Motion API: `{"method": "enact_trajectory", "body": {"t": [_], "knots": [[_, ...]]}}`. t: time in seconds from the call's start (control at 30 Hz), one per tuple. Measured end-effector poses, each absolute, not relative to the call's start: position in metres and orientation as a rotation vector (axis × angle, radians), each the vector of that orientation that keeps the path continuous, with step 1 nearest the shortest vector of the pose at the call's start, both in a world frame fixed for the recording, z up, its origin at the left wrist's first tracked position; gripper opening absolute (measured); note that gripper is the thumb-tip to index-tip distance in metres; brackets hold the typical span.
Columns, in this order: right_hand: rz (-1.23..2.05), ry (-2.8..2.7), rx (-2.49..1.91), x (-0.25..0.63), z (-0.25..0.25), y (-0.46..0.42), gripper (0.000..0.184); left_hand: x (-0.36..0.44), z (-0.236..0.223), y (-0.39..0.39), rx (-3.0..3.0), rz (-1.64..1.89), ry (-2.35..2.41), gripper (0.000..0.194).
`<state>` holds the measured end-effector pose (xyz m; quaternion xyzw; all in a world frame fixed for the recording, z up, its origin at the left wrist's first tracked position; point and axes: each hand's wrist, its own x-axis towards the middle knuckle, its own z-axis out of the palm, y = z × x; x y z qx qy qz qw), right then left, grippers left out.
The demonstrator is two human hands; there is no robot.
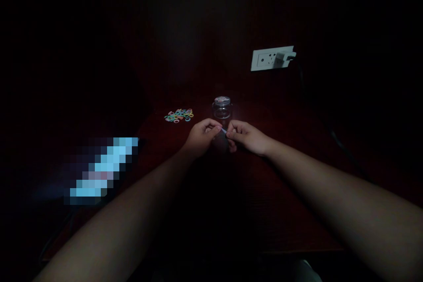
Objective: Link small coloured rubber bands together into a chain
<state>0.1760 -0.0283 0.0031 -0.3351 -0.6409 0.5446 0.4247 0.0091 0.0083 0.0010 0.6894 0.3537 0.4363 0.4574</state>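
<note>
Between my two hands a small pale lilac hair tie (pixel 224 131) is pulled into a short straight band. My left hand (pixel 205 135) pinches one end of it between thumb and forefinger. The other end is held in the pinched fingers of my right hand (pixel 246 135). Just beyond my hands stands a small clear jar (pixel 222 110) with its lid (pixel 222 100) on. A loose pile of coloured hair ties (pixel 179 115), pink, yellow, teal and blue, lies on the table to the left of the jar.
The dark reddish table (pixel 264 211) has its front edge close to me. A bright blurred-out screen (pixel 104 172) lies at the left. On the wall behind, a white socket plate (pixel 271 58) holds a plug (pixel 286 57), with a dark cable running down at the right.
</note>
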Motion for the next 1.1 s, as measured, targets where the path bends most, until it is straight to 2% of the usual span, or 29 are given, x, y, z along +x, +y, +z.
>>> {"method": "enact_trajectory", "body": {"t": [0.13,0.3,0.8,1.1], "knots": [[1.362,-1.616,-0.824,0.175,0.003,-0.028,0.018,0.01,0.001,0.01,1.591,1.15,0.916,0.018],[1.354,-1.588,-0.882,0.175,0.004,-0.029,0.016,0.01,0.004,0.005,1.704,1.02,0.842,0.018],[1.369,-1.571,-0.909,0.174,0.004,-0.029,0.021,0.008,0.006,0.0,1.734,0.957,0.814,0.016],[1.4,-1.57,-0.912,0.174,0.006,-0.03,0.021,0.007,0.006,0.001,1.762,0.981,0.824,0.021]]}}
